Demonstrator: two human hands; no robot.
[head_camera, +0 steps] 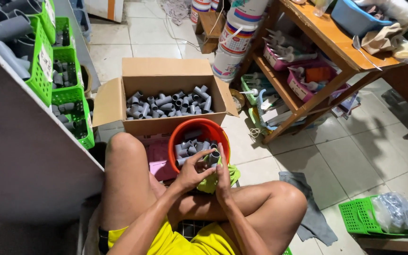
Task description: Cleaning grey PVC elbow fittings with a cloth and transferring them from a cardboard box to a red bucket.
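I sit cross-legged on the tiled floor. My right hand (223, 177) holds a short grey pipe fitting (214, 156) upright, wrapped below in a yellow-green cloth (212, 182). My left hand (192, 170) pinches the cloth against the fitting from the left. Both hands hover at the near rim of an orange bucket (174, 141) that holds several more grey fittings (190, 147). Beyond the bucket stands an open cardboard box (166, 123) with many grey fittings (171, 105) inside.
Green baskets (74, 97) of grey fittings line a shelf on the left. A wooden shelf unit (317, 47) with pink trays stands at right, stacked paint buckets (236, 40) beside it. A grey rag (308, 208) and a green basket (362, 217) with a plastic bag lie on the floor right.
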